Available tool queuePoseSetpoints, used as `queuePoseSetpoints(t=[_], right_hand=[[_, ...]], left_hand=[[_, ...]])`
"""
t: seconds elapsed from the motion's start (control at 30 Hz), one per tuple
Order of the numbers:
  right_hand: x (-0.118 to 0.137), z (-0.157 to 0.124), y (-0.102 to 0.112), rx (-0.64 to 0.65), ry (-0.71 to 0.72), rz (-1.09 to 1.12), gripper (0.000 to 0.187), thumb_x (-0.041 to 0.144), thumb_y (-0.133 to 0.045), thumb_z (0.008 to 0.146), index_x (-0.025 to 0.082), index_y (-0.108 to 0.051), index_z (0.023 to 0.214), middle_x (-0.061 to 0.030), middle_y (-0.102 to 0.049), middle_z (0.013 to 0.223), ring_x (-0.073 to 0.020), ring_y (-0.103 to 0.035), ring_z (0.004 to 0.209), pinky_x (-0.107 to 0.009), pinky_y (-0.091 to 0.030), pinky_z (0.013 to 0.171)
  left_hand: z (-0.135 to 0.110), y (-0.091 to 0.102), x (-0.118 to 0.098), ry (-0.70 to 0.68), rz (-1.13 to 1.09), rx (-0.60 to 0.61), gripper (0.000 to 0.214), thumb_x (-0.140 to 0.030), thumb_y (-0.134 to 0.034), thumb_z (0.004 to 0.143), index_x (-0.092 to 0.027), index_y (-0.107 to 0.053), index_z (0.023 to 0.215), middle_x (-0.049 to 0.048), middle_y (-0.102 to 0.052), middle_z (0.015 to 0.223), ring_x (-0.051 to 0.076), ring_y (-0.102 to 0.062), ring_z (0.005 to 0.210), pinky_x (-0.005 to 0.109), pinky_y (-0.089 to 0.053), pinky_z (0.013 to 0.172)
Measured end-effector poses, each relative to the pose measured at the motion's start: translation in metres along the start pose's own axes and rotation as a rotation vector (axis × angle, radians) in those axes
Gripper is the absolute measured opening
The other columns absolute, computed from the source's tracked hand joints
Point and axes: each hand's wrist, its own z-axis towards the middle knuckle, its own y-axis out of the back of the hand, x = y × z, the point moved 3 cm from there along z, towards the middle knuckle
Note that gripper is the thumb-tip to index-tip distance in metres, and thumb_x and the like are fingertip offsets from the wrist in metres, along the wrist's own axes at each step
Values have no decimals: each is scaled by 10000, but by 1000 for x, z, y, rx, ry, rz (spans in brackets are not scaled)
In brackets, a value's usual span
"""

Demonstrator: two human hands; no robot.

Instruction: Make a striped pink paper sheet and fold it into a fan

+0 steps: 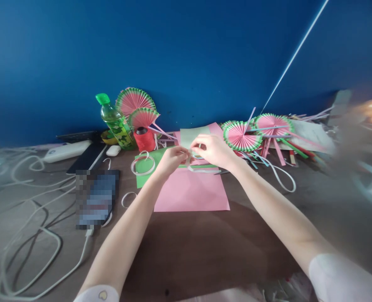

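My left hand (172, 160) and my right hand (213, 147) meet above the pink paper sheet (190, 191), fingers pinched close together. Between them is a narrow whitish strip (203, 170) that curls down and trails to the right; whether it is paper or tape I cannot tell. Both sets of fingertips close on it. Under the left hand lies a green paper sheet (144, 178) with white rings (142, 164), like thin tape rolls, on it. A pale grey-green sheet (192, 133) lies behind the hands.
At left stand a green-capped bottle (118, 126), a red spool (144, 140) and pleated paper fans (135, 102). A phone (98, 201) with a looping white cable (60, 243) lies nearer. More pleated fans (243, 136) and loose strips are at right, before the blue wall (186, 54).
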Motion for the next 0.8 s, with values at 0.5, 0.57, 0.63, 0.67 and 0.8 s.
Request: queuePoseSetpoints(t=[0.5, 0.57, 0.63, 0.67, 0.8], right_hand=[[-4, 2, -12, 102, 23, -206, 238, 133, -431, 779, 146, -648, 680, -49, -590, 699, -135, -480, 630, -256, -290, 565], [-4, 2, -13, 130, 28, -231, 231, 144, -442, 779, 141, -641, 662, -50, -570, 679, -135, -467, 620, -257, -287, 562], [-3, 2, -14, 160, 39, -254, 224, 154, -453, 778, 141, -633, 644, -46, -550, 663, -132, -450, 606, -256, -283, 558], [-3, 1, -15, 168, 47, -264, 222, 156, -457, 777, 143, -628, 637, -43, -541, 659, -129, -440, 599, -254, -282, 557], [-4, 1, -14, 177, 77, -268, 207, 136, -457, 766, 141, -612, 629, -39, -534, 658, -121, -429, 586, -252, -295, 565]], left_hand=[[2, 3, 1, -152, 474, -74, 163, -230, -514, 658, -133, -638, 703, 21, -658, 626, 131, -545, 565, 225, -379, 527], [1, 1, 0, -154, 509, -69, 171, -236, -498, 660, -136, -636, 680, 15, -649, 608, 124, -517, 531, 223, -351, 496], [0, 0, 0, -166, 514, -58, 170, -233, -490, 658, -139, -632, 659, 14, -647, 609, 124, -518, 535, 223, -352, 501], [0, 0, 0, -176, 514, -54, 168, -230, -488, 656, -141, -631, 653, 14, -647, 610, 125, -524, 545, 224, -360, 512], [2, 1, 2, -188, 510, -66, 162, -220, -497, 638, -140, -636, 656, 14, -637, 596, 142, -552, 581, 228, -390, 536]])
